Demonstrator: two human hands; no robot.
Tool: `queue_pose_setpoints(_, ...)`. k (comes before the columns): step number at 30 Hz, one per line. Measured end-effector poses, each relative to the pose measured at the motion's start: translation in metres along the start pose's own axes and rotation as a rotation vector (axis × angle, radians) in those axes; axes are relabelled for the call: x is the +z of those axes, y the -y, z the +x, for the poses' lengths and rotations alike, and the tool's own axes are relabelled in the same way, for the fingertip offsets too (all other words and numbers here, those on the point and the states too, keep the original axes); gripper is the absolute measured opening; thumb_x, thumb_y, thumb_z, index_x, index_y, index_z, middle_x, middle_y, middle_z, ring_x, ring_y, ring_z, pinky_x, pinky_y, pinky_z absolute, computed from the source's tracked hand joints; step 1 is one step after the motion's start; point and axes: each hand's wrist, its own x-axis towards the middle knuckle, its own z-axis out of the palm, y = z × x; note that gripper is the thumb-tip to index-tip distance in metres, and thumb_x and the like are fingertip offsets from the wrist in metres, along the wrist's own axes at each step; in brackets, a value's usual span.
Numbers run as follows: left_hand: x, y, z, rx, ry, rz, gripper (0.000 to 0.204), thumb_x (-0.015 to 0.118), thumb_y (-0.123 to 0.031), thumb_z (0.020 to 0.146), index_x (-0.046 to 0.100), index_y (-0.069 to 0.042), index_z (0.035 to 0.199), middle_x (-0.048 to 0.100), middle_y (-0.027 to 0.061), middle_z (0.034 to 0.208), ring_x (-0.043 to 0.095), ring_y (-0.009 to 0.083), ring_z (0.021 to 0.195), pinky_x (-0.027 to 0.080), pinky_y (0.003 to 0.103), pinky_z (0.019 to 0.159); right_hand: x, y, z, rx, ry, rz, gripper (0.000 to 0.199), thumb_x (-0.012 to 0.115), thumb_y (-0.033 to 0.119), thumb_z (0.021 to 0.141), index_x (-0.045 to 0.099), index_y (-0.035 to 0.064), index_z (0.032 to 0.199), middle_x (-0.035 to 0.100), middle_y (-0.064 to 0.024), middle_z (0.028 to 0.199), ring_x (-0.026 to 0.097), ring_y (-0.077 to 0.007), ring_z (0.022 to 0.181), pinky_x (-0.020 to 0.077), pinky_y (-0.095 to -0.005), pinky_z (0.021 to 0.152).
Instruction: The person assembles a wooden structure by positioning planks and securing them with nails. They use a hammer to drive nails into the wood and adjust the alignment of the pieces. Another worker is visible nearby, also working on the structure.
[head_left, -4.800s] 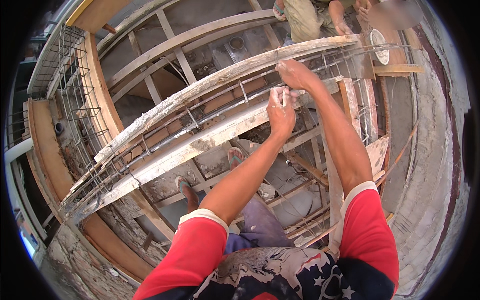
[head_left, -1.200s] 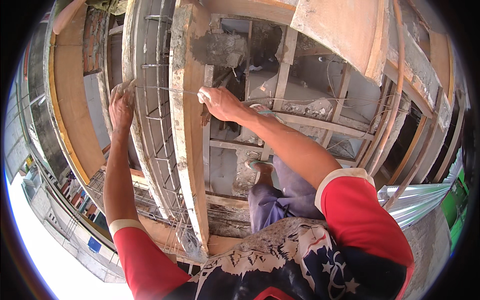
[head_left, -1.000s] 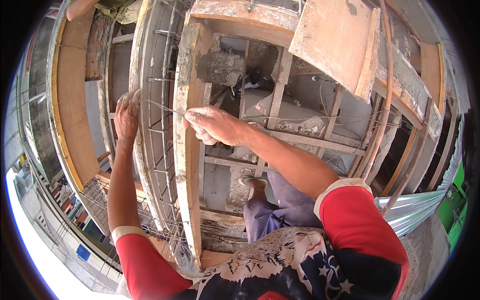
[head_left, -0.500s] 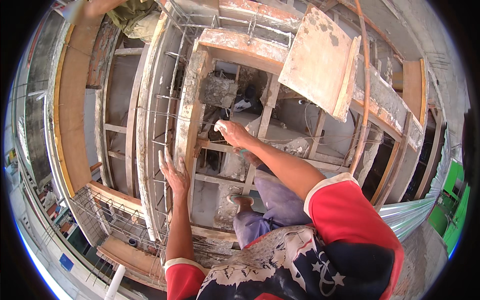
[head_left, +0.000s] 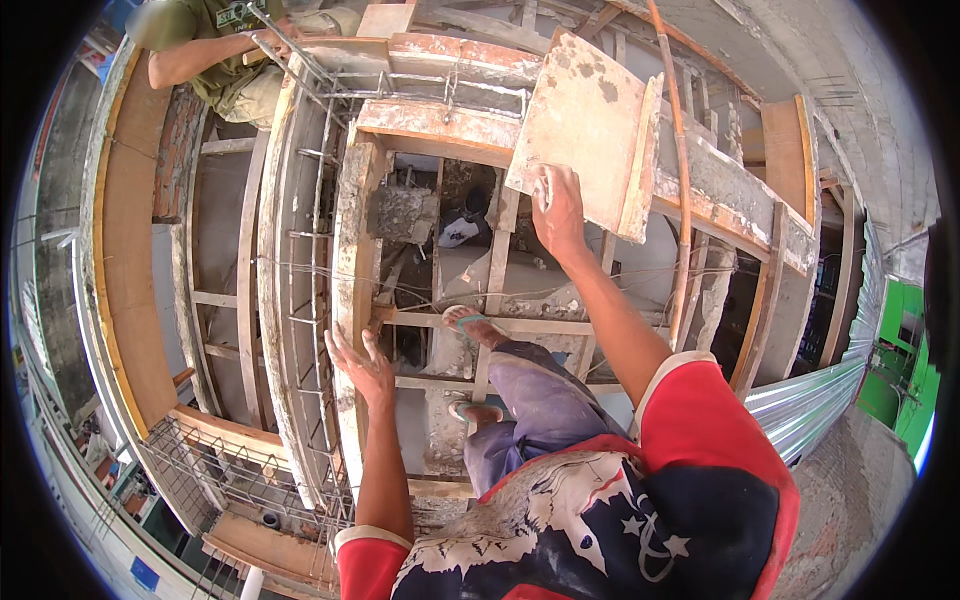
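Note:
My left hand (head_left: 362,368) is open, its fingers spread beside the long concrete-crusted form board (head_left: 352,240); I cannot tell if it touches the wood. Farther out, my right hand (head_left: 560,205) has its fingers bent over the near edge of a mortar-stained plywood board (head_left: 585,120). Its thumb is not clear to see. The plywood board lies tilted across the wooden formwork, with a batten (head_left: 642,160) along its right side. A thin wire (head_left: 420,298) runs across the opening below my hands.
My sandalled feet (head_left: 474,326) rest among wooden crosspieces (head_left: 410,320) over a deep opening. Steel reinforcing bars (head_left: 318,210) run along the left trough. A long thin pole (head_left: 684,200) leans at the right. Another person (head_left: 235,60) sits at the far left.
My right hand has moved from above the opening, out and right to the plywood board. My left hand stays open near the form board. More of the other person shows.

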Motion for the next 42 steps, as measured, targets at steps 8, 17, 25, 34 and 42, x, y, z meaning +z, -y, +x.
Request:
queue_pose_setpoints(8, -0.003, 0.021, 0.010, 0.072, 0.180, 0.116, 0.064, 0.061, -0.034, 0.105, 0.039, -0.004, 0.157, 0.033, 0.0318, 0.160, 0.034, 0.0479, 0.148, 0.034, 0.056, 0.118, 0.001, -0.059, 0.038, -0.072, 0.400, -0.065, 0.035, 0.065, 0.004, 0.090, 0.066, -0.0001, 0.125, 0.064, -0.0204, 0.122, 0.058, -0.0390, 0.118, 0.0467, -0.0454, 0.105)
queue_pose_setpoints(17, -0.020, 0.026, 0.017, 0.140, 0.318, 0.118, 0.072, 0.066, -0.039, 0.100, 0.039, -0.008, 0.158, 0.029, 0.0314, 0.163, 0.032, 0.0469, 0.150, 0.035, 0.053, 0.119, 0.006, -0.073, 0.048, -0.145, 0.412, -0.146, 0.043, 0.060, -0.007, 0.084, 0.066, -0.0014, 0.126, 0.063, -0.0280, 0.133, 0.058, -0.0442, 0.126, 0.0472, -0.0478, 0.110)
queue_pose_setpoints(25, -0.024, 0.018, 0.017, 0.098, 0.376, 0.111, 0.076, 0.069, -0.037, 0.098, 0.036, -0.011, 0.161, 0.025, 0.0286, 0.166, 0.030, 0.0461, 0.151, 0.034, 0.052, 0.121, -0.001, -0.056, 0.048, -0.191, 0.401, -0.261, 0.032, 0.061, -0.003, 0.086, 0.066, -0.0014, 0.118, 0.062, -0.0266, 0.130, 0.060, -0.0414, 0.120, 0.0535, -0.0466, 0.101)
queue_pose_setpoints(34, -0.029, 0.024, 0.018, 0.129, 0.381, 0.139, 0.079, 0.069, -0.041, 0.097, 0.033, -0.012, 0.162, 0.025, 0.0283, 0.166, 0.031, 0.0460, 0.151, 0.036, 0.051, 0.119, 0.008, -0.069, 0.066, -0.121, 0.530, -0.203, 0.028, 0.062, 0.017, 0.099, 0.066, 0.0019, 0.122, 0.067, -0.0232, 0.111, 0.064, -0.0421, 0.106, 0.0515, -0.0499, 0.092)
queue_pose_setpoints(42, -0.029, 0.022, 0.019, 0.090, 0.388, 0.064, 0.078, 0.069, -0.043, 0.096, 0.037, -0.011, 0.160, 0.026, 0.0298, 0.166, 0.028, 0.0450, 0.153, 0.032, 0.050, 0.122, -0.001, -0.067, 0.065, -0.080, 0.517, -0.199, 0.032, 0.064, 0.018, 0.098, 0.064, 0.0034, 0.126, 0.067, -0.0242, 0.113, 0.064, -0.0431, 0.107, 0.0509, -0.0500, 0.094)
